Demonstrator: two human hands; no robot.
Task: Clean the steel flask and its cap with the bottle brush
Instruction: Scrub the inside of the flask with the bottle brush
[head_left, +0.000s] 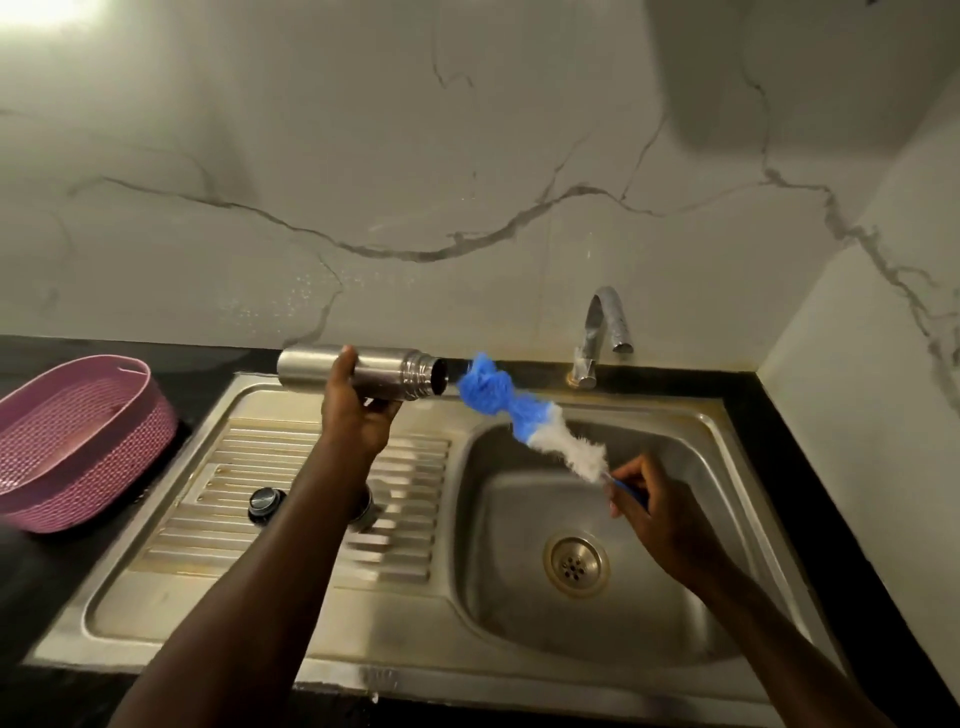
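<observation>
left hand (358, 410) grips flask (363, 370) | right hand (660, 512) pinches brush (519, 415), tip beside mouth

Our left forearm hides most of a steel piece (365, 506) on the drainboard; we cannot tell what it is.

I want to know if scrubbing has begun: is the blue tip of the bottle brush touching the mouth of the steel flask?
Apart. The head view shows a dark gap between the bottle brush tip and the steel flask mouth.

Left hand (358, 410) and right hand (654, 509) each in a closed grip.
</observation>
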